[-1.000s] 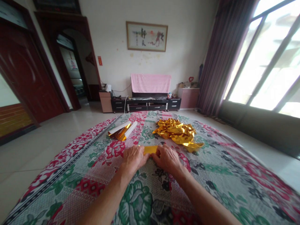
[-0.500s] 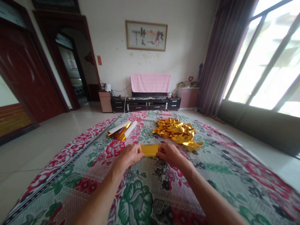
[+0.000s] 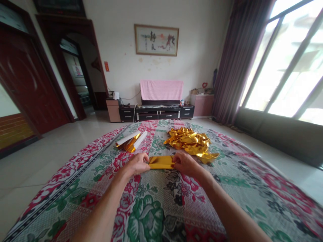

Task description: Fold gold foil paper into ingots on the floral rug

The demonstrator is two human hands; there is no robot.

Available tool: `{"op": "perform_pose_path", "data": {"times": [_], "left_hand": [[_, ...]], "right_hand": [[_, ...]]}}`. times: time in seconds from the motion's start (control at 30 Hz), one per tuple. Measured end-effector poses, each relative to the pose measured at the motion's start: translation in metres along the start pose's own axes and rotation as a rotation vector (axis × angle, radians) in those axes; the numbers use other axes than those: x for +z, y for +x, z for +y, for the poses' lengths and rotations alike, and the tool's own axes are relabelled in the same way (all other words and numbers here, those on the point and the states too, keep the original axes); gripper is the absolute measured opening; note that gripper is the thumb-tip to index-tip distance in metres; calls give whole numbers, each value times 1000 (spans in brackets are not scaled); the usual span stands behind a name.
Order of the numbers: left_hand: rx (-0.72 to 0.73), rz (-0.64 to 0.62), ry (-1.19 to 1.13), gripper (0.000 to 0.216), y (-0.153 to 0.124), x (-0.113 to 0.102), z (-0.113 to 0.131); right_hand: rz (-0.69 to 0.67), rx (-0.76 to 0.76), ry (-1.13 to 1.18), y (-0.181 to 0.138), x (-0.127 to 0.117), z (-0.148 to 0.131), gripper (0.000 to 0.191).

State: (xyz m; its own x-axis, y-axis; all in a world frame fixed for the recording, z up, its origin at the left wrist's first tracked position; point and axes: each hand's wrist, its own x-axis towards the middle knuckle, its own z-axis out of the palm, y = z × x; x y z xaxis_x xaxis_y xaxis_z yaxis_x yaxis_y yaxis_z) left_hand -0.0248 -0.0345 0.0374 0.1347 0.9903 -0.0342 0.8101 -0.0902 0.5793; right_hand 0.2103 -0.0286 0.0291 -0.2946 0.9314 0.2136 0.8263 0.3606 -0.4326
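Observation:
A strip of shiny gold foil paper (image 3: 161, 162) is stretched level between my two hands, just above or on the patterned cloth. My left hand (image 3: 137, 163) pinches its left end, fingers closed. At the right end, my right hand (image 3: 185, 163) grips the strip in the same way. A fold line runs along the strip's lower edge. Beyond my right hand lies a heap of folded gold foil pieces (image 3: 189, 139). Curled gold foil sheets with white backs (image 3: 131, 141) rest past my left hand.
A floral cloth (image 3: 146, 215) covers the round table under my arms. Farther off stands a low black TV cabinet (image 3: 156, 114) with a pink towel (image 3: 161, 90) over the screen. Curtains (image 3: 232, 67) and a window are on the right, a red door (image 3: 27, 74) on the left.
My hands have drawn apart slightly, the left one to the left and the right one to the right. More of the gold strip shows between them.

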Motion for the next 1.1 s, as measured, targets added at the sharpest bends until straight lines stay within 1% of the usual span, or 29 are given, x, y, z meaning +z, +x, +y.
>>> {"op": "perform_pose_path", "data": {"times": [0.07, 0.13, 0.23, 0.33, 0.4, 0.5, 0.6, 0.7, 0.8, 0.87, 0.93, 1.0, 1.1], "left_hand": [[-33, 21, -90, 26, 0, -4, 0], [-45, 9, -179, 32, 1, -5, 0], [-11, 17, -237, 42, 3, -2, -5], [62, 121, -190, 36, 9, 5, -12], [103, 157, -161, 29, 12, 10, -14], [147, 204, -166, 21, 14, 15, -13], [217, 248, -229, 21, 14, 17, -8], [272, 306, -281, 20, 14, 19, -5], [301, 354, -318, 18, 15, 20, -6], [325, 360, -329, 17, 15, 19, -8], [349, 353, -338, 16, 15, 19, -9], [363, 344, -343, 14, 14, 18, -9], [363, 340, -333, 14, 13, 17, -7]], "right_hand": [[30, 53, -18, 0, -2, -2, 9], [55, 95, -24, 0, -4, -6, 7], [74, 152, -3, 0, -7, -10, 9], [96, 207, 27, 1, -7, -12, 12], [133, 212, 34, 1, -5, -12, 15], [170, 181, 46, 1, -3, -10, 13], [200, 134, 82, 1, 1, -9, 13], [344, 125, 99, 1, 4, -8, 15], [515, 36, 125, 1, 4, -10, 18], [582, -55, 169, 0, 3, -13, 19], [611, -124, 213, -1, 0, -16, 18], [634, -159, 240, -2, -3, -20, 18], [674, -160, 247, -3, -10, -22, 20]]}}
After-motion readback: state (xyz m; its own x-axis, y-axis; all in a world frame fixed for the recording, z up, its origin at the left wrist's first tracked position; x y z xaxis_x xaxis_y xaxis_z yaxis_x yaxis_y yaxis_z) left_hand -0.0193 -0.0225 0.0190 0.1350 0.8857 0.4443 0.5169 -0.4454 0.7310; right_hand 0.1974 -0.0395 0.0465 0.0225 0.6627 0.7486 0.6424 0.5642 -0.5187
